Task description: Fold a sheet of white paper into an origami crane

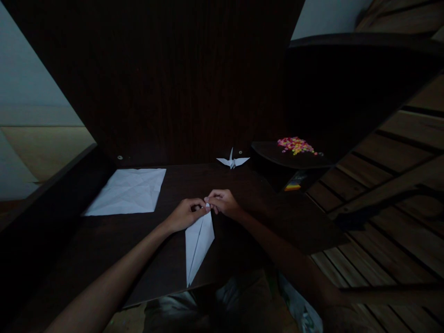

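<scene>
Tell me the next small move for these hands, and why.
Probably press a crease into the upper tip of the kite-shaped folded paper: the left hand and right hand both have fingers there, while its slit lower end lies untouched.

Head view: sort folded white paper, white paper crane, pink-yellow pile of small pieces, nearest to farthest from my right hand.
1. Folded white paper, touching right hand.
2. White paper crane, farther back.
3. Pink-yellow pile, right, on dark shelf.

Dark desk: creased white sheet, paper crane. Small shelf: bright loose bits.
</scene>
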Demonstrator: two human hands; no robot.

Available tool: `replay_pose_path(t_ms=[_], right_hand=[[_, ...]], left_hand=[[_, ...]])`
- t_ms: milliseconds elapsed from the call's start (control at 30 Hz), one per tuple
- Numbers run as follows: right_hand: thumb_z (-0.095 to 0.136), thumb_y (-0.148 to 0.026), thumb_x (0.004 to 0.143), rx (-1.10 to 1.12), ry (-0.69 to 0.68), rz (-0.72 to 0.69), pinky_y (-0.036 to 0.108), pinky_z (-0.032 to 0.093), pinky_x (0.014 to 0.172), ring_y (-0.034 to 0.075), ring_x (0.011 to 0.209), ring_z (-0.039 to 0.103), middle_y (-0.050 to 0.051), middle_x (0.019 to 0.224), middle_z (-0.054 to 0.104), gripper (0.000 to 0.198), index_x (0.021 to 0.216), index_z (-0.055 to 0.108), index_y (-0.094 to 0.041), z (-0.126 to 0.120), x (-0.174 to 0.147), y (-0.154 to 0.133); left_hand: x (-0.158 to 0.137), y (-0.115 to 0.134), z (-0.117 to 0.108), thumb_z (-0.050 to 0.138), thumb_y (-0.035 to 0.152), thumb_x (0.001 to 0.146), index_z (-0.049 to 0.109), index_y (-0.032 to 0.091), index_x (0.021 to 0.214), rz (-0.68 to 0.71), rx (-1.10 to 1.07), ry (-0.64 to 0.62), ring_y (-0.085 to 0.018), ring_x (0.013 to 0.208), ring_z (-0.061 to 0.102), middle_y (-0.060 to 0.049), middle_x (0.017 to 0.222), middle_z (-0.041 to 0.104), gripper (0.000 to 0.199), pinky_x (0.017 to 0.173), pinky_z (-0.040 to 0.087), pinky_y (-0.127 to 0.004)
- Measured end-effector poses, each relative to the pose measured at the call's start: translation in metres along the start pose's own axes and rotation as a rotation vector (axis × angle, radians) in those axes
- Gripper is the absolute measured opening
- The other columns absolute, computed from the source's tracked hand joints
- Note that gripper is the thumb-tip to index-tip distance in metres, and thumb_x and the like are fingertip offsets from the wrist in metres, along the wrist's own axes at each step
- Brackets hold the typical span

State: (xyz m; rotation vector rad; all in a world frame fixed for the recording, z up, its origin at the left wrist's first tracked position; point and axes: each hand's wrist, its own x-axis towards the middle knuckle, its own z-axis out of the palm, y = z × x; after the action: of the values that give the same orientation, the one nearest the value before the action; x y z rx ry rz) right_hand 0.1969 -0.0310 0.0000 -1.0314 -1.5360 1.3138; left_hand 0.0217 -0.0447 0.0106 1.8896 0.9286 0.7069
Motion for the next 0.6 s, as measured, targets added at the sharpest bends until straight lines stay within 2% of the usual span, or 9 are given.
replay_pose_path(t_ms=[167, 300, 433, 500, 600], right_hand=[[0.060, -0.043, 0.075, -0.023, 0.045, 0.004, 0.017, 0.027, 0.032, 0.005, 0.031, 0.040, -0.007, 0.043, 0.046, 0.033, 0.056, 0.052, -0.017, 0.002, 0.001, -0.001], [0.056, -0.050, 0.077, 0.037, 0.008, -0.015, 0.018, 0.028, 0.032, 0.004, 0.032, 0.041, -0.005, 0.053, 0.053, 0.035, 0.066, 0.053, -0.017, 0.002, 0.001, -0.002], [0.066, -0.043, 0.071, 0.005, -0.140, 0.043, 0.018, 0.031, 0.034, 0.006, 0.036, 0.045, -0.006, 0.053, 0.053, 0.029, 0.073, 0.056, -0.016, 0.003, -0.002, -0.003], [0.065, -0.039, 0.072, -0.016, -0.211, 0.078, 0.017, 0.031, 0.035, 0.006, 0.037, 0.046, -0.007, 0.047, 0.050, 0.026, 0.070, 0.056, -0.016, 0.004, -0.003, -0.003], [0.063, -0.036, 0.072, -0.013, -0.211, 0.091, 0.017, 0.029, 0.034, 0.006, 0.034, 0.043, -0.007, 0.041, 0.047, 0.023, 0.064, 0.054, -0.016, 0.005, -0.002, -0.003]], left_hand=[[0.001, 0.002, 0.001, 0.059, 0.042, 0.080, 0.067, 0.014, 0.076, 0.012, -0.073, 0.029, -0.010, 0.057, 0.047, 0.001, 0.064, 0.058, 0.030, 0.055, 0.037, -0.021], [0.004, 0.001, -0.003, 0.060, 0.042, 0.078, 0.067, 0.014, 0.073, 0.017, -0.089, 0.182, -0.012, 0.059, 0.051, 0.000, 0.065, 0.061, 0.029, 0.056, 0.039, -0.021], [0.006, -0.006, -0.009, 0.062, 0.045, 0.076, 0.066, 0.014, 0.075, -0.033, -0.105, 0.393, -0.012, 0.055, 0.049, 0.001, 0.062, 0.059, 0.031, 0.050, 0.036, -0.021], [0.006, -0.010, -0.010, 0.063, 0.045, 0.075, 0.066, 0.014, 0.075, -0.035, -0.093, 0.432, -0.011, 0.054, 0.049, 0.001, 0.062, 0.058, 0.031, 0.049, 0.036, -0.021], [0.006, -0.012, -0.009, 0.062, 0.045, 0.076, 0.066, 0.014, 0.073, -0.039, -0.071, 0.433, -0.011, 0.053, 0.049, 0.001, 0.061, 0.058, 0.031, 0.049, 0.035, -0.020]])
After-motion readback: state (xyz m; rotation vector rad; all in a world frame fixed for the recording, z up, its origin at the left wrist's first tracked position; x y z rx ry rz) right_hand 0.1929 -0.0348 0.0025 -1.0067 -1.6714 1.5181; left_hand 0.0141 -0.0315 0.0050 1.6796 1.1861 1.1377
